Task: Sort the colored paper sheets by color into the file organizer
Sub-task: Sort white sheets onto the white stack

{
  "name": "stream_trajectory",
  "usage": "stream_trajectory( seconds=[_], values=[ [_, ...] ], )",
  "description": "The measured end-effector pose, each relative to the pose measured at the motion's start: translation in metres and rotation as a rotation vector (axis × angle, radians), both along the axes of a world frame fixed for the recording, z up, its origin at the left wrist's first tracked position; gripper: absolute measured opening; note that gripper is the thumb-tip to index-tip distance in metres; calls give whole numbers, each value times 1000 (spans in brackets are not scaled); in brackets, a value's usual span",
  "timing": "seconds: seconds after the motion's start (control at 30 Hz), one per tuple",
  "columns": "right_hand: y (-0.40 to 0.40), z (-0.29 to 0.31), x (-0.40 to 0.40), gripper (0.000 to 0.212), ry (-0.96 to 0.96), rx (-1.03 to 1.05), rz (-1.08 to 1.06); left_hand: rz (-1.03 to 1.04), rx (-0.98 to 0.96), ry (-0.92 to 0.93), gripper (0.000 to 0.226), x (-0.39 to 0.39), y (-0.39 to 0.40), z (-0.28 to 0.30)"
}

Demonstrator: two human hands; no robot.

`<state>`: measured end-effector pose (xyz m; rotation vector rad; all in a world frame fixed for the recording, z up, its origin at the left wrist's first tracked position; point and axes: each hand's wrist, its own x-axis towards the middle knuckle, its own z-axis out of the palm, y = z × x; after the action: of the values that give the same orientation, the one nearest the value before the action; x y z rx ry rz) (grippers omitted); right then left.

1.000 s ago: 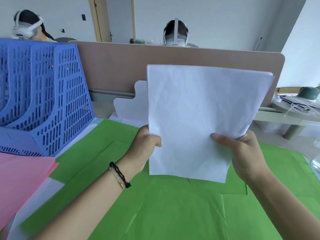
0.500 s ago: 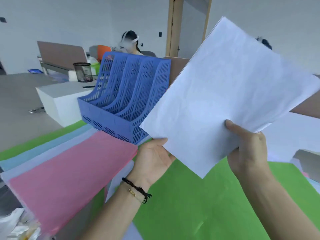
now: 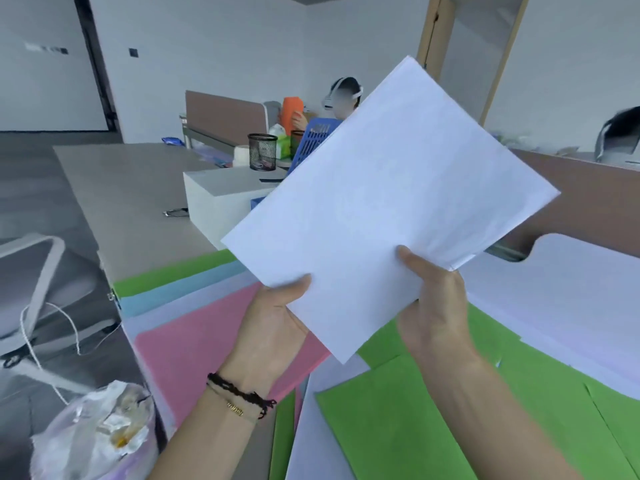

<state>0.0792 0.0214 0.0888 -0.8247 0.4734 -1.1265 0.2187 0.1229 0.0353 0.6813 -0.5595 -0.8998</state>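
We see two hands: a left hand [image 3: 273, 327] and a right hand [image 3: 437, 306]. We count one stack of white sheets [image 3: 391, 206] held up, one pink sheet [image 3: 194, 344], one pale blue sheet [image 3: 180, 292], and at least three green sheets [image 3: 398, 420]; overlaps prevent an exact count. We see one blue file organizer [image 3: 313, 135], mostly hidden, one black mesh pen cup [image 3: 262, 151], and one plastic bag [image 3: 93, 434].
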Motion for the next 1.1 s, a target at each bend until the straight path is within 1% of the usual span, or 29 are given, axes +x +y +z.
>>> stream_trajectory(
  seconds=[0.07, 0.2, 0.3, 0.33, 0.37, 0.47, 0.53, 0.57, 0.63, 0.73, 0.8, 0.93, 1.0, 1.1],
  values=[
    [6, -4, 23, 29, 7, 21, 53, 85, 36, -41, 43, 19, 13, -4],
    [17, -22, 64, 29, 107, -18, 172, 228, 124, -104, 47, 63, 50, -9],
    [23, -34, 90, 15, 288, -106, 293, 292, 176, -126, 44, 90, 80, -15],
    [25, -37, 98, 14, 338, -147, 342, 310, 189, -127, 44, 98, 90, -17],
    [28, -40, 105, 18, 360, -187, 411, 328, 194, -127, 45, 106, 99, -20],
    [37, -45, 126, 47, 400, -335, 677, 393, 211, -94, 46, 129, 124, -29],
    [39, -47, 140, 57, 460, -493, 833, 418, 228, -29, 45, 146, 143, -38],
    [39, -49, 149, 60, 518, -581, 864, 428, 231, 8, 45, 153, 153, -43],
    [42, -55, 170, 62, 669, -767, 825, 460, 245, 71, 46, 164, 172, -52],
    [45, -73, 201, 62, 874, -1093, 643, 552, 268, 138, 46, 175, 194, -60],
    [46, -87, 220, 54, 953, -1248, 538, 583, 269, 172, 44, 179, 206, -62],
    [48, -114, 247, 42, 990, -1555, 431, 656, 251, 244, 47, 188, 232, -70],
    [48, -125, 252, 34, 994, -1613, 384, 691, 273, 266, 48, 191, 244, -73],
    [45, -145, 250, 23, 928, -1645, 288, 740, 306, 306, 48, 195, 258, -81]
  ],
)
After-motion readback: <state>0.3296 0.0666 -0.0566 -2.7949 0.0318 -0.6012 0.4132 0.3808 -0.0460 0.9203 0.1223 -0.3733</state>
